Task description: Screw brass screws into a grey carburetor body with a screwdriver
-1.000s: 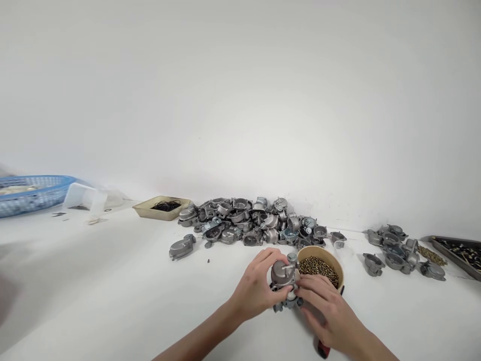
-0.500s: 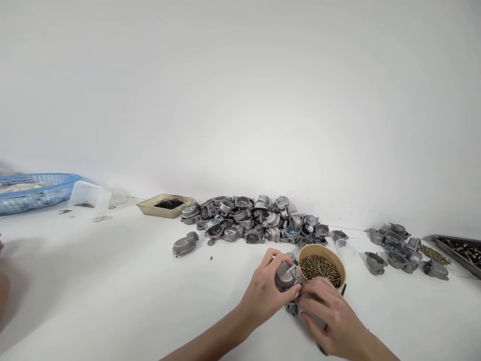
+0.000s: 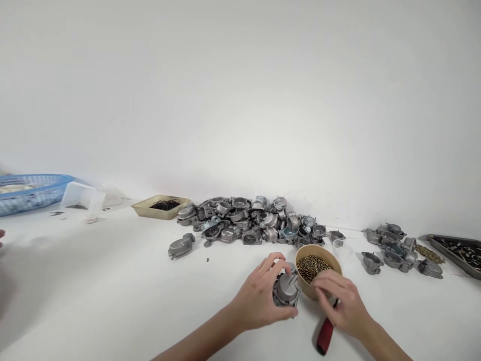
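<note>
My left hand is wrapped around a round grey cast-metal housing, its domed side facing up. Just right of it stands a tan round tub filled with small brass-coloured screws. At the tub's near right rim is my right hand, thumb and fingers drawn together in a pinch; whatever may be between the fingertips is too small to make out. Under that hand, a red-handled tool lies on the white table, its shaft partly covered by the fingers.
Behind the tub lies a heap of grey metal housings; a smaller group sits right, near a dark tray. Leftward are a yellowish tray of black rings, a clear container and a blue basket. Another person's hand shows at the left edge.
My right hand has moved off the housing, right to the tub's rim, uncovering the red handle. My left hand still holds the housing, now turned slightly. The view has shifted a little.
</note>
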{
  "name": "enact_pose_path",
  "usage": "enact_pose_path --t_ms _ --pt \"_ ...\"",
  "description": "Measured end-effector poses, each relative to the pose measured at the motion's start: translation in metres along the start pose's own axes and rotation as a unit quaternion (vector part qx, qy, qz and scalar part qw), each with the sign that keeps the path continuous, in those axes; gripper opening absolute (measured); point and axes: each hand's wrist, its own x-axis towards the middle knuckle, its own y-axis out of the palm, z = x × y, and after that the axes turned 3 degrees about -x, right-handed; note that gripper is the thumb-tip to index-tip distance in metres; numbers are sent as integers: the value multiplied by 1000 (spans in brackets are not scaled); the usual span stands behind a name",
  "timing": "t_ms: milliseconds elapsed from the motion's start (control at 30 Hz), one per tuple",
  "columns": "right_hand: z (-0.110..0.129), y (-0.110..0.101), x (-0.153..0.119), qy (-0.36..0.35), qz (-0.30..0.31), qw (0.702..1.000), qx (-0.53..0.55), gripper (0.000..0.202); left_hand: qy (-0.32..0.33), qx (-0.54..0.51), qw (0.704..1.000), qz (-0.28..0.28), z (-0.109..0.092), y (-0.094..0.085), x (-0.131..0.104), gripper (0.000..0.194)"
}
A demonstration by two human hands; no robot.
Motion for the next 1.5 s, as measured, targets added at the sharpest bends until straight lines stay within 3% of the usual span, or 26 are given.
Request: enact_pose_path --t_ms 100,233,467,667,800,967,1200,1400,1500 --pt "-22 -13 -1 93 15 995 -44 23 29 -17 997 72 5 -18 3 74" --pt "-47 -24 7 150 78 984 -50 27 9 -64 985 159 7 -31 7 63" --pt "-55 -6 34 139 203 968 -54 24 -4 -120 984 135 11 -26 7 47" --pt "-48 6 38 129 239 961 -62 35 3 -163 977 138 24 -25 9 53" --pt "-53 9 38 133 251 956 -68 40 25 -194 967 164 28 -26 9 67" --pt "-61 16 37 158 237 955 -81 31 41 -110 975 188 27 -29 9 60" --pt "-58 10 34 172 164 970 -47 24 12 -115 980 160 13 -22 8 64" --pt "-33 7 25 193 42 978 67 21 -1 -118 986 116 5 -13 7 60" --pt "-16 14 23 198 22 970 142 18 27 -125 987 93 10 -9 8 65"
